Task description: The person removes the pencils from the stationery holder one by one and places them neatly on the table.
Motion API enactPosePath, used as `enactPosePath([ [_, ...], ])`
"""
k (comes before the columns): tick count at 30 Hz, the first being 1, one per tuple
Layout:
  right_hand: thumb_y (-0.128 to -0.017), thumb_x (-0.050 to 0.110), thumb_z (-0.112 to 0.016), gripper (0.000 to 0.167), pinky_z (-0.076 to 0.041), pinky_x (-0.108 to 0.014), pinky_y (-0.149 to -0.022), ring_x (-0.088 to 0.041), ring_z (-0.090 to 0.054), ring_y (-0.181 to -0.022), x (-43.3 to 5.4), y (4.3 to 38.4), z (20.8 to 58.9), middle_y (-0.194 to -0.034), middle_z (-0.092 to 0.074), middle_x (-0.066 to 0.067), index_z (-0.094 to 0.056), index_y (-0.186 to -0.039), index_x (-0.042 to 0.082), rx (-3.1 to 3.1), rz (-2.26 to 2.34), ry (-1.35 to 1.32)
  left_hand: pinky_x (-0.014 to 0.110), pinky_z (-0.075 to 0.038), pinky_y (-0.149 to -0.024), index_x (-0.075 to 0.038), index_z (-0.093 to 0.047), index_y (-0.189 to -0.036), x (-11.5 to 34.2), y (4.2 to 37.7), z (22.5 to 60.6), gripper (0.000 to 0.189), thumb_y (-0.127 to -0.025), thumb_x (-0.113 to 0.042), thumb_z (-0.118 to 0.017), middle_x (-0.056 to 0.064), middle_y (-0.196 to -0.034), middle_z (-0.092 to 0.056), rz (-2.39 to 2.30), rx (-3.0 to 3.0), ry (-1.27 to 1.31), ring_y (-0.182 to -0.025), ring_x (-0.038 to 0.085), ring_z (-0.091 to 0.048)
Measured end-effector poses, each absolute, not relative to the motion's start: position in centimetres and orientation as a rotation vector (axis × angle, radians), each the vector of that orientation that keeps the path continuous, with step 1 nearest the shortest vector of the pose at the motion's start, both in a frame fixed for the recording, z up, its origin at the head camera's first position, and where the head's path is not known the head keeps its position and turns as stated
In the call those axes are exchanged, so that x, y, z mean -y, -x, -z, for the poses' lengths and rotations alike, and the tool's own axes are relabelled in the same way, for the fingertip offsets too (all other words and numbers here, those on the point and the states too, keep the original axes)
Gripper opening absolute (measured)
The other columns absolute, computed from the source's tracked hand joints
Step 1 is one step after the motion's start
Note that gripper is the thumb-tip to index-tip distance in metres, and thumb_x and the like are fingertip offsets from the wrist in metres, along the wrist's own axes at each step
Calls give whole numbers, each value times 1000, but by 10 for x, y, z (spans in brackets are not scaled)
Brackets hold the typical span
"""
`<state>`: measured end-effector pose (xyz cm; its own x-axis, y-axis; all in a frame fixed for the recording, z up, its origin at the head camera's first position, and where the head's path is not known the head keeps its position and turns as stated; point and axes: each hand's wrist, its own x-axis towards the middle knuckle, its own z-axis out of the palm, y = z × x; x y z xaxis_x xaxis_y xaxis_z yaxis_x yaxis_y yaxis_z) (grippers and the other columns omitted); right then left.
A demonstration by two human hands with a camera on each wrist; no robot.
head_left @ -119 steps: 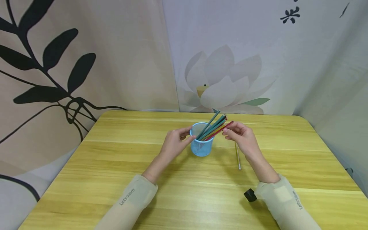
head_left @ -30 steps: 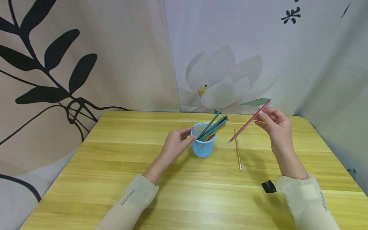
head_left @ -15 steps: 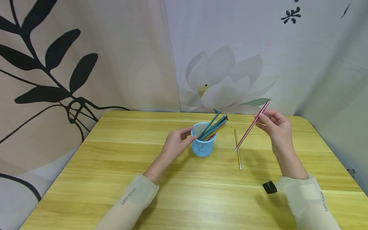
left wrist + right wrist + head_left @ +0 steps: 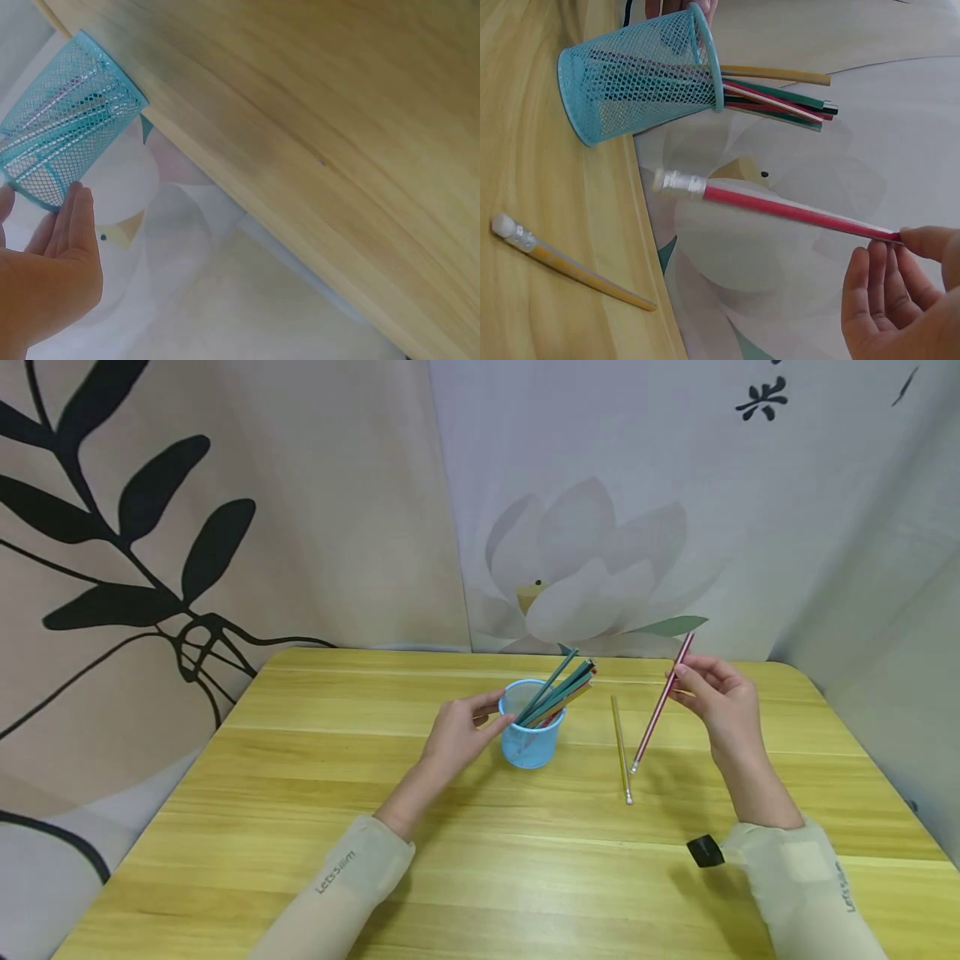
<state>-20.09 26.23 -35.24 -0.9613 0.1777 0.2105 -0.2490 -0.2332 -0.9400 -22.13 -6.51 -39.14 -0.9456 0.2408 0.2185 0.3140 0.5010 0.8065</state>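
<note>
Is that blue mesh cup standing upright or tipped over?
Upright. In the head view, the blue mesh cup stands base-down on the table, its rim facing up and pencils sticking out, while the left hand holds it.

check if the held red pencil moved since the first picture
Yes: in the head view, the red pencil moved right, out of the blue cup and past the yellow pencil.

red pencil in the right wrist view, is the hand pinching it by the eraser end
No, the right hand pinches the red pencil toward the opposite end, away from its eraser.
</note>
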Motion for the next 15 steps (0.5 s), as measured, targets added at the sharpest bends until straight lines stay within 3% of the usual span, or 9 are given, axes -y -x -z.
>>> enactPosePath([
  [15, -92, 9, -71, 5, -64, -20, -69, -6, -70, -76, -269, 207, 367, -86, -74, 5, -70, -96, 10, 1797, -2297, 27, 41, -60, -95, -5, -62, -134, 65, 222, 393, 47, -91, -21, -73, 16, -120, -72, 1456, 2656, 484, -113, 31, -70],
])
